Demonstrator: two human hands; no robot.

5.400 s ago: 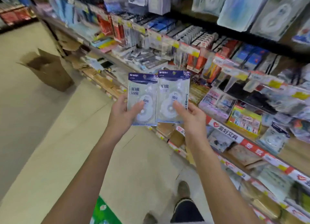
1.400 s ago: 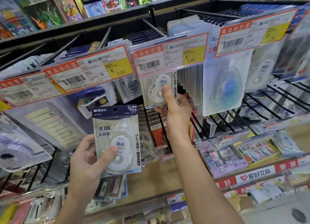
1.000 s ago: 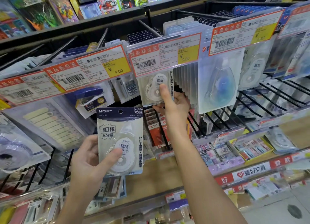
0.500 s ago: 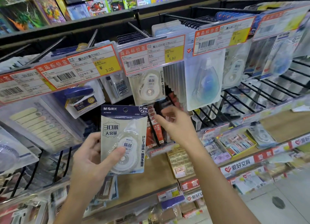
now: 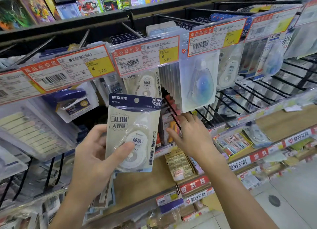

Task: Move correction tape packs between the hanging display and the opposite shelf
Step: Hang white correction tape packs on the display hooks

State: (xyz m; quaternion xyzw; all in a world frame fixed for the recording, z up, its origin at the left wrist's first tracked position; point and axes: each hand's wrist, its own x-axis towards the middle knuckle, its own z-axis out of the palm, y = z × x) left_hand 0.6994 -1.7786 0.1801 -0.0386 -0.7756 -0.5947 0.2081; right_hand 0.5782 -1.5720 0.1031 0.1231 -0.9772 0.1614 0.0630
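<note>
Left hand (image 5: 92, 160) grips a correction tape pack (image 5: 132, 134) upright, thumb across the blister front, fingers behind, held just in front of the hanging display (image 5: 171, 19). Right hand (image 5: 192, 138) empty, fingers relaxed and spread, palm away, just right of the pack and below a clear blue-tape blister (image 5: 199, 84). Matching pack (image 5: 145, 84) hangs on its hook under the 5.80 price tag (image 5: 145, 55), directly above the held one. Wooden shelf (image 5: 283, 119) runs below.

Held pack (image 5: 132, 134) — "M&G", "30米", price tags (image 5: 145, 55) — "5.80", "3.00"
</note>
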